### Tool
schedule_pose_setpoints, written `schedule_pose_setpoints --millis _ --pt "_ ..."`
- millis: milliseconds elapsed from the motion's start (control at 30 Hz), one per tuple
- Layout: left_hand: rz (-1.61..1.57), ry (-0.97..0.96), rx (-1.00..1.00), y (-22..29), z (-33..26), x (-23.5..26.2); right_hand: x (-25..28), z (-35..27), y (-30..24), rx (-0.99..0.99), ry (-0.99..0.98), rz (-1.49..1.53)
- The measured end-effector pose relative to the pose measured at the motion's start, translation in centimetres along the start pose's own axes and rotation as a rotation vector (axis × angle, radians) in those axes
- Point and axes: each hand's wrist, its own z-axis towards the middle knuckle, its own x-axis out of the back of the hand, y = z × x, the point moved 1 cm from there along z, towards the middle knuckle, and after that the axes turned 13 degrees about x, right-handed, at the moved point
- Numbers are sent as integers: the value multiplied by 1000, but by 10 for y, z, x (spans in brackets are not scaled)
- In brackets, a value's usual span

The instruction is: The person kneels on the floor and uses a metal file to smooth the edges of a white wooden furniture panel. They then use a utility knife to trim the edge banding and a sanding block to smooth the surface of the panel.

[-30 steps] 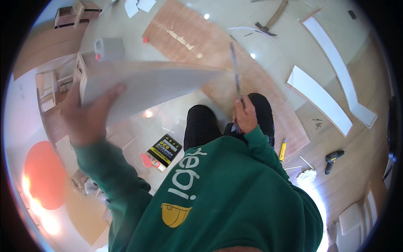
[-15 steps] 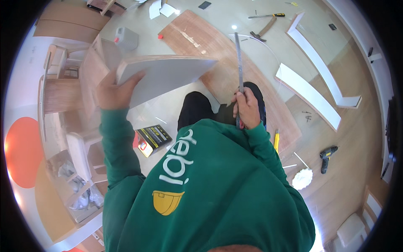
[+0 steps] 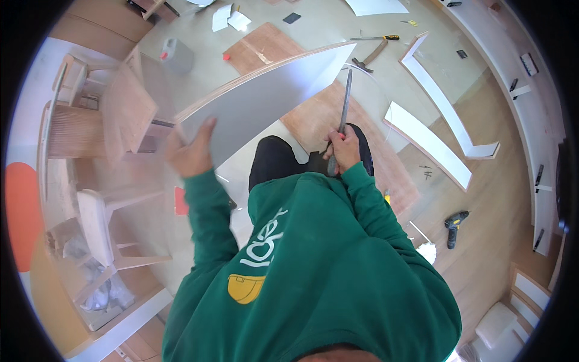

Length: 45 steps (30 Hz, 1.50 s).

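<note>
My left hand [image 3: 192, 149], slightly blurred, grips the near left corner of a large white-faced board [image 3: 265, 99]. Its thumb lies on the board's face and its fingers go behind the edge. The board is tilted up on its side, showing a bare plywood edge along the top. In my right hand [image 3: 345, 151], above my right knee, is a long narrow metal file [image 3: 347, 99] pointing away from me. A bit of red shows at its grip, and the fingers are wrapped round it. A brown plywood sheet [image 3: 374, 151] lies under the file and beside my leg.
To the right lie white strips [image 3: 425, 145], an L-shaped white frame [image 3: 443, 93], a cordless drill [image 3: 455, 228] and loose screws [image 3: 427, 172]. A hammer [image 3: 371, 57] and a screwdriver [image 3: 386, 38] are farther off. Left are a jerrycan [image 3: 177, 56] and a chair [image 3: 99, 226].
The board has swung up and to the right, showing more of its face. My left hand moved right with it. The file's tip has dropped nearer; my left arm now covers most of the black-and-yellow box.
</note>
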Motion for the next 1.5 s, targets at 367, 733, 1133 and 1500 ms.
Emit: schedule_pose_setpoints --millis 367,733,1133,1500 --pt "-204 10 364 -126 -85 -58 89 -99 -46 -5 34 -375" --pt "-227 -339 477 -161 -63 -21 -40 -98 -73 443 -596 -780" --pt "-206 -309 586 -137 -54 -28 -65 -102 -62 472 -742 -932" --pt "-172 -229 500 -125 -73 -38 -106 -43 -48 599 -707 -1178"
